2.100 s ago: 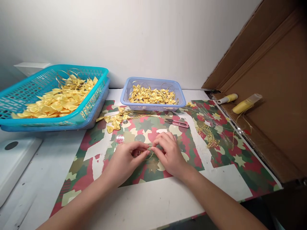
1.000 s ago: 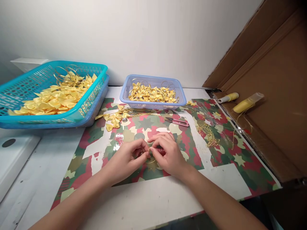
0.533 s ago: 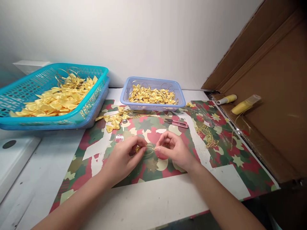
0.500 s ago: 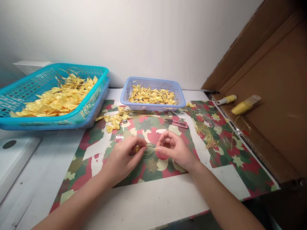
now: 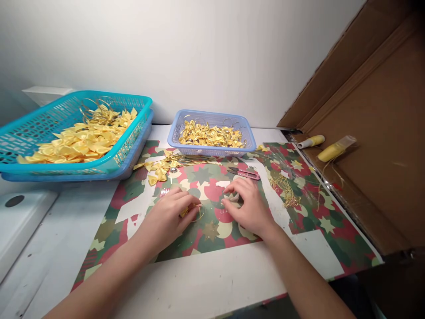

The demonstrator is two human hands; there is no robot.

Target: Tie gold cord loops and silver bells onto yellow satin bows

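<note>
My left hand [image 5: 170,214] pinches a small yellow bow [image 5: 184,211] between thumb and fingers, just above the patterned sheet. A thin gold cord [image 5: 202,214] curls out from those fingertips; most of the bow is hidden by the fingers. To the right, my right hand [image 5: 249,206] has its thumb and curved fingers apart, and I see nothing between them. Beyond the hands lie several loose yellow bows [image 5: 160,170] beside straight gold cords [image 5: 195,160]. Pink-handled thread snips [image 5: 245,173] lie on the sheet behind my right hand.
A turquoise basket [image 5: 135,128] piled with yellow bows stands at the left, and a lilac basket [image 5: 212,149] with corded bows at the back. Tangled gold cord ends [image 5: 288,190] lie at the right. Two yellow-and-white tubes [image 5: 335,149] lie by the cardboard wall [image 5: 375,110].
My right hand has let go of the gold cord and drawn away a little to the right, its fingers apart. The cord now hangs in a loop from my left hand.
</note>
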